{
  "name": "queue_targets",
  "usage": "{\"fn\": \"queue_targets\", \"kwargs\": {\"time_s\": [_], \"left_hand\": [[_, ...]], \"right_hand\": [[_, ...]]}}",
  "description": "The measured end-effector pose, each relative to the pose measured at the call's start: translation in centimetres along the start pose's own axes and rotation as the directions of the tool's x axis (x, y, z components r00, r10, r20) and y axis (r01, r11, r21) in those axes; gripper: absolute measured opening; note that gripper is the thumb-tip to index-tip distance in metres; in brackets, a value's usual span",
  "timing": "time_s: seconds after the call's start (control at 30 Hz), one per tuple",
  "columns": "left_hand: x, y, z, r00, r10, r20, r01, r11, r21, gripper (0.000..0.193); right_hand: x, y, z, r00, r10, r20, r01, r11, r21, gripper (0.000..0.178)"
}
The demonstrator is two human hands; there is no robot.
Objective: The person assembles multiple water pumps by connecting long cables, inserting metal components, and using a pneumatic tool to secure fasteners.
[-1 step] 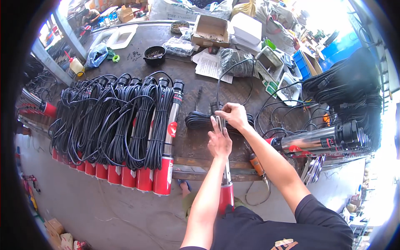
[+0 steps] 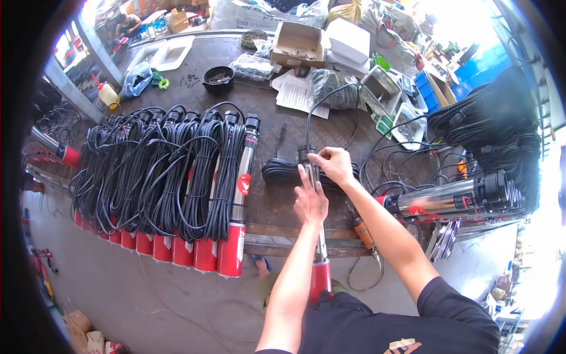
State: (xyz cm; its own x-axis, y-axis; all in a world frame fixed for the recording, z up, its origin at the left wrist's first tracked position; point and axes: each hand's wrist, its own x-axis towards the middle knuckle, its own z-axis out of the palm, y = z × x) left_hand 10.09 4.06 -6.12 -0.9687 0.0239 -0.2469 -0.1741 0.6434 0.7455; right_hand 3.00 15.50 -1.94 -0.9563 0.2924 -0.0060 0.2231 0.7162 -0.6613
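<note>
A submersible pump with a slim silver body and a red lower end (image 2: 321, 277) lies upright toward me, its far end on the bench. My left hand (image 2: 311, 203) grips a long silver metal strip along the body, index finger stretched toward the far end. At the black cap (image 2: 306, 152) my right hand (image 2: 333, 165) is closed in a pinch; whatever sits between its fingertips is too small to make out. A coil of black cable (image 2: 280, 170) lies under the pump and behind both hands. From the cap a cable loops away to the far right.
Left stands a row of red-and-silver pumps (image 2: 230, 253) with bundled black cables. Several more pumps (image 2: 439, 200) and a cable heap (image 2: 489, 118) fill the right. An orange power tool (image 2: 362, 233) hangs at the bench edge. A black bowl (image 2: 219, 82) and cardboard box (image 2: 298, 42) stand farther back.
My right hand has shifted very slightly toward me at the black cap. My left hand and the pump look the same.
</note>
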Motion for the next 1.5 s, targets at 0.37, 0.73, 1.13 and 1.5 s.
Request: {"fn": "queue_targets", "kwargs": {"time_s": [0.37,0.73,1.13,1.5], "left_hand": [[0.0,-0.2,1.0,0.994,0.070,-0.084,-0.067,0.997,0.036,0.067],[0.2,-0.3,0.5,0.999,0.032,-0.035,-0.032,0.999,-0.009,0.068],[0.1,-0.9,1.0,0.978,0.144,-0.149,-0.140,0.989,0.034,0.066],[-0.2,0.4,0.6,0.993,0.081,-0.086,-0.076,0.995,0.064,0.067]], "right_hand": [[-2.5,4.5,1.1,0.956,0.226,0.189,-0.294,0.688,0.663,0.022],[-3.2,4.6,4.3,0.957,0.262,-0.124,-0.183,0.877,0.444,0.035],[-19.8,12.7,1.6,0.274,0.686,0.674,-0.349,-0.583,0.734,0.046],[-20.7,12.8,-1.1,0.068,0.791,0.609,0.040,-0.612,0.790,0.037]]}}
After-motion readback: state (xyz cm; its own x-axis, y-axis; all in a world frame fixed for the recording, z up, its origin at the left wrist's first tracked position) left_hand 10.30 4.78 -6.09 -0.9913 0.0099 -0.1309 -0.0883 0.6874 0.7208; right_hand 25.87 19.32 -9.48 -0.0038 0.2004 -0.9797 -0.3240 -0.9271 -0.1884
